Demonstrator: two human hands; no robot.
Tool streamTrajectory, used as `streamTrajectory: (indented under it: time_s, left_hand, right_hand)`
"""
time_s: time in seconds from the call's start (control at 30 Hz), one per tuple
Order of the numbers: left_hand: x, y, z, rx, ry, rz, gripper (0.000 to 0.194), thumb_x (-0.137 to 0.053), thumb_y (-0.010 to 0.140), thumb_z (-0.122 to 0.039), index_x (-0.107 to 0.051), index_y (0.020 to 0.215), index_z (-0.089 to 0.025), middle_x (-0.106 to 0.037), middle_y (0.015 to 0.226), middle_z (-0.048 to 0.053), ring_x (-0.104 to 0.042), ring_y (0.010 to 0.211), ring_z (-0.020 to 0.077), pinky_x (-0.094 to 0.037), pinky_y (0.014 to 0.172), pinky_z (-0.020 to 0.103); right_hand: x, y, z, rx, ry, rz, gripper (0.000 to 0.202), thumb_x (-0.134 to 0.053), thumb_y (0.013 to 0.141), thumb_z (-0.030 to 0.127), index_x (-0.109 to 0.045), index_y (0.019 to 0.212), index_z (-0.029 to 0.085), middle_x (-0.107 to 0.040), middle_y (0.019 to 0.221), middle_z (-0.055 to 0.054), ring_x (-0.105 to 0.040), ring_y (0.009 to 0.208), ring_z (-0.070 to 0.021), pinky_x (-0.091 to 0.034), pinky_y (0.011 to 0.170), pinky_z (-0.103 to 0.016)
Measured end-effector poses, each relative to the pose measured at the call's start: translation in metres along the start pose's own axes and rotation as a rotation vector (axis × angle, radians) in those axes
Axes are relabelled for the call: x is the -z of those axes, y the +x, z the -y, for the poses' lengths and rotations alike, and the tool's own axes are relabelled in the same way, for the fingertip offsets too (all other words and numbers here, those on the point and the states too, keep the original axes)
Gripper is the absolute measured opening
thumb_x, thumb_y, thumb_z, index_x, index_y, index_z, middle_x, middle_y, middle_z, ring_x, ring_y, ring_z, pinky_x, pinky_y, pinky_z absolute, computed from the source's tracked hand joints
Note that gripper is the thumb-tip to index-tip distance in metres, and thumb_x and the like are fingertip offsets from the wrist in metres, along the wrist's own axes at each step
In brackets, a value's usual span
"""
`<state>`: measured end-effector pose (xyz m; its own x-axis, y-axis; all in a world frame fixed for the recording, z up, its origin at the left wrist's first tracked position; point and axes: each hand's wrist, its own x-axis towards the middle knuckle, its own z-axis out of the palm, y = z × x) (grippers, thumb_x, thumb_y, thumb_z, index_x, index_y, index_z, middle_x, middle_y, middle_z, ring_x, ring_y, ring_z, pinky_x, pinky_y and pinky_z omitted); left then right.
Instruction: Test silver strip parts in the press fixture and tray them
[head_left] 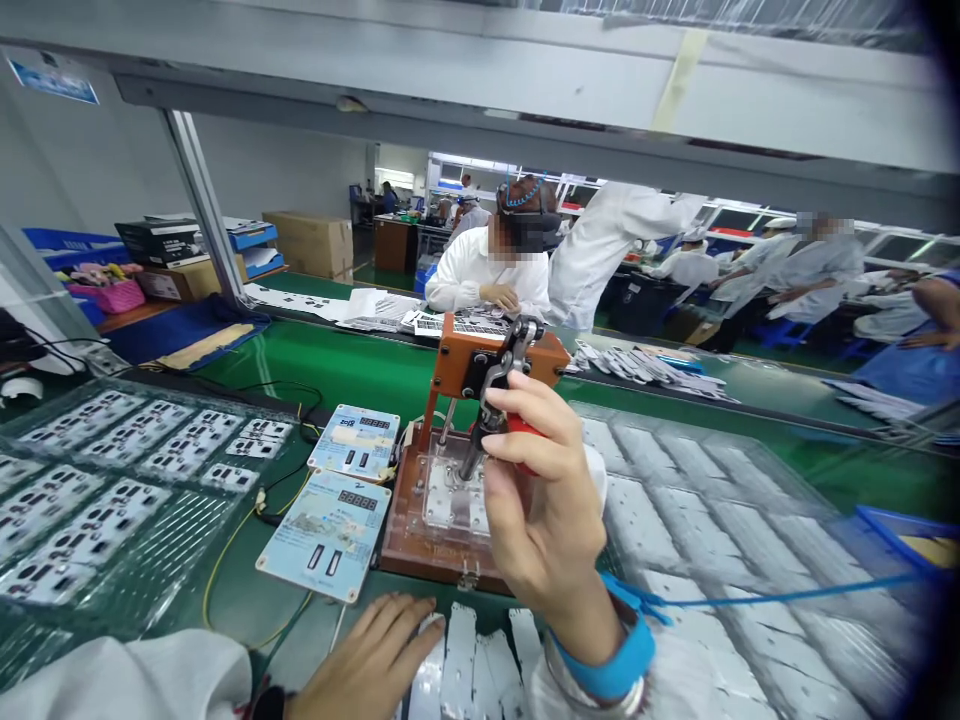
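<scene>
In the head view, the person's right hand (551,490) is raised, its fingers curled narrowly around the red handle (525,442) of a press fixture (409,515). The fixture stands just beyond both hands, its base ahead and to the left of the right hand. The left hand (375,655) lies low and palm down, fingers loosely extended and slightly apart, its fingertips at the edge of some long white strips (459,650); whether it presses on one cannot be told.

The fixture has a brown, flat base, an orange block (461,368) with dark bolts, a shiny metal linkage (517,345) and clear, glossy plastic over a pale plate (442,505). Ahead of the left hand sit two flat, light-blue display boxes (322,530) (356,440). Farther left, a clear ribbed tray (172,535) bears white pieces with dark cutouts; right of the right hand, a filmy clear tray (731,440) holds smooth white plates. A blue band (611,655) (a thin cord runs rightward from it) circles the right wrist. Opposite, a white-clad person (480,270) sits bent forward.
</scene>
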<state>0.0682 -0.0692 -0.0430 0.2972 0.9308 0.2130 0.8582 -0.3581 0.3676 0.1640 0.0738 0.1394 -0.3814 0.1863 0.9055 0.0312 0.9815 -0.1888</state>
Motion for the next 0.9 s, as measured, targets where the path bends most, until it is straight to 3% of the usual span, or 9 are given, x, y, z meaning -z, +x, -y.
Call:
streamTrajectory:
  time_s: [0.17, 0.37, 0.57, 0.73, 0.9]
  left_hand:
    - [0.002, 0.001, -0.001, 0.047, -0.087, 0.08, 0.064, -0.061, 0.085, -0.054, -0.045, 0.14, -0.025, -0.052, 0.14, 0.011, -0.048, 0.126, 0.0313, -0.04, 0.107, 0.049]
    - [0.007, 0.002, 0.001, -0.001, -0.127, 0.069, 0.059, -0.054, 0.089, -0.055, -0.049, 0.137, -0.02, -0.052, 0.14, 0.014, -0.048, 0.126, 0.0328, -0.041, 0.106, 0.051]
    - [0.019, 0.005, -0.006, 0.056, -0.16, 0.181, 0.063, -0.06, 0.086, -0.054, -0.049, 0.137, -0.019, -0.047, 0.144, 0.016, -0.044, 0.13, 0.037, -0.038, 0.105, 0.059]
    - [0.024, 0.008, -0.01, 0.124, -0.192, 0.254, 0.071, -0.076, 0.077, -0.043, -0.048, 0.138, -0.022, -0.043, 0.148, 0.014, -0.04, 0.134, 0.0371, -0.034, 0.109, 0.059]
    - [0.028, 0.01, -0.01, 0.142, -0.222, 0.296, 0.073, -0.078, 0.076, -0.041, -0.047, 0.138, -0.02, -0.042, 0.148, 0.016, -0.038, 0.135, 0.0375, -0.032, 0.11, 0.059]
  right_hand:
    - [-0.002, -0.002, -0.003, -0.042, -0.034, -0.032, 0.019, -0.046, 0.089, 0.013, -0.051, 0.104, 0.022, -0.043, 0.143, -0.011, -0.041, 0.134, -0.0287, -0.039, 0.107, -0.058]
    - [-0.003, 0.002, -0.017, 0.158, -0.151, -0.086, 0.022, -0.045, 0.093, 0.015, -0.052, 0.114, 0.02, -0.058, 0.126, -0.015, -0.053, 0.123, -0.0278, -0.05, 0.096, -0.051]
    - [-0.003, 0.003, -0.018, 0.177, -0.157, -0.091, 0.024, -0.045, 0.093, 0.016, -0.053, 0.116, 0.018, -0.059, 0.123, -0.015, -0.055, 0.121, -0.0274, -0.051, 0.096, -0.05]
    - [-0.001, 0.006, -0.019, 0.196, -0.184, -0.09, 0.027, -0.047, 0.093, 0.017, -0.053, 0.119, 0.019, -0.061, 0.119, -0.014, -0.056, 0.118, -0.0266, -0.051, 0.096, -0.049]
    - [-0.002, 0.004, -0.021, 0.219, -0.187, -0.087, 0.028, -0.046, 0.094, 0.018, -0.053, 0.12, 0.017, -0.061, 0.119, -0.015, -0.057, 0.117, -0.0267, -0.051, 0.096, -0.05]
